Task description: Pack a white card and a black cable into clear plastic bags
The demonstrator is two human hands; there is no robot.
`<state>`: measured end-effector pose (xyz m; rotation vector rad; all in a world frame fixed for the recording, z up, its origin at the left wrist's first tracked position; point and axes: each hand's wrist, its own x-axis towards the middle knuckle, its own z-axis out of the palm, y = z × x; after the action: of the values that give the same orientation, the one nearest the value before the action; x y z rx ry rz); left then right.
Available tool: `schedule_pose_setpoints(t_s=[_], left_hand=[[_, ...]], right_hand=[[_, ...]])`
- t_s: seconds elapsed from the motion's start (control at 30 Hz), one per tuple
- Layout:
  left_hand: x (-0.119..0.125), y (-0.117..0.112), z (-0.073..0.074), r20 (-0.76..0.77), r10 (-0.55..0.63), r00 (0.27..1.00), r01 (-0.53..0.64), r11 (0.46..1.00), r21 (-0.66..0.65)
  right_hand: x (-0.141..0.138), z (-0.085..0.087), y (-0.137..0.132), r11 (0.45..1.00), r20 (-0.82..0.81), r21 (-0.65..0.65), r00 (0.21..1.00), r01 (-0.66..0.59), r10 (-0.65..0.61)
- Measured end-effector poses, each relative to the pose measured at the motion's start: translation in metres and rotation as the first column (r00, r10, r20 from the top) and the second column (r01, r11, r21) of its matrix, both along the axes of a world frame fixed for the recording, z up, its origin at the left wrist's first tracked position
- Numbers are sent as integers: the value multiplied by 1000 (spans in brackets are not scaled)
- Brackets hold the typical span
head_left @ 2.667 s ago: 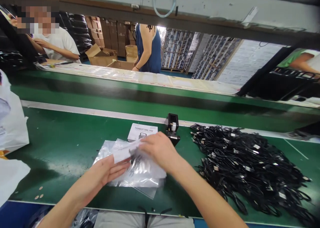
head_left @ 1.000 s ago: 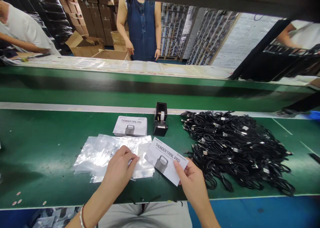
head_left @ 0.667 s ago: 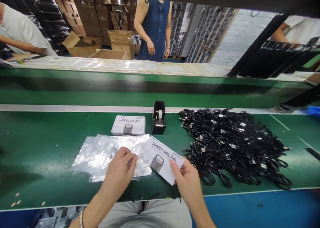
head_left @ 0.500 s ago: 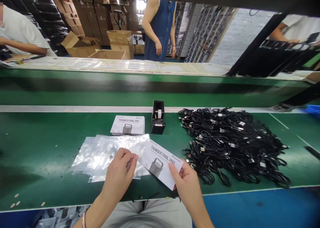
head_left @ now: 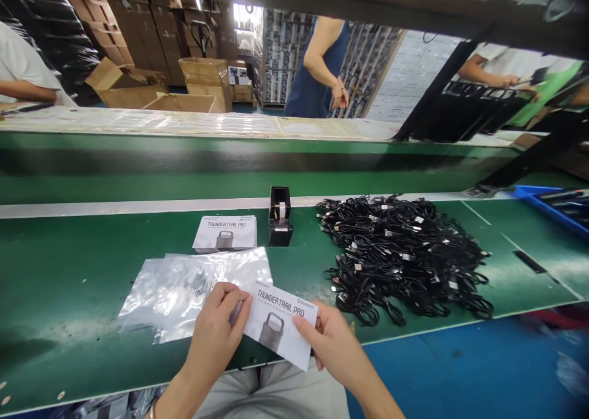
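One green surface [head_left: 69, 284] carries everything. Measured from the held card: black USB cable heap [head_left: 400, 259] at 2 o'clock; clear plastic bags [head_left: 184, 290] at 10 o'clock, beside the left hand; Thunder Trail Pro leaflet stack [head_left: 224, 234] at 11 o'clock; black tape dispenser [head_left: 280, 218] at 12 o'clock. The leaflet card [head_left: 280, 324] is tilted, held above the surface between left hand [head_left: 214, 327] and right hand [head_left: 332, 345]. Left fingers [head_left: 225, 296] pinch its left edge; right fingers [head_left: 306, 328] pinch its lower right edge.

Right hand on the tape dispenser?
No, the right hand holds the edge of the Thunder Trail Pro card, and the tape dispenser stands apart, beyond the card.
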<state>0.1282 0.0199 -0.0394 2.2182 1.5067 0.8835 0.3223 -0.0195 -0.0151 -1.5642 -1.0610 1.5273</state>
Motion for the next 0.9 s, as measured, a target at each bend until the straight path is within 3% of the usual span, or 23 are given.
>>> schedule_pose_setpoints(t_s=[0.17,0.37,0.53,0.67,0.9], left_hand=[[0,0,0,-2,1,1000,-1,1000,7],[2,0,3,50,21,999,-19,999,-49],[1,0,7,152,73,986,-54,990,-129],[-1,1,8,199,102,975,-65,981,-184],[0,3,10,235,121,964,-64,970,-236]], right_hand=[[9,7,10,995,55,64,995,82,-85],[7,5,14,999,10,-33,1000,22,-21],[8,-2,11,997,42,-10,996,-78,79],[11,-1,12,999,74,8,996,-46,45],[13,8,18,999,-10,-44,1000,-22,21]])
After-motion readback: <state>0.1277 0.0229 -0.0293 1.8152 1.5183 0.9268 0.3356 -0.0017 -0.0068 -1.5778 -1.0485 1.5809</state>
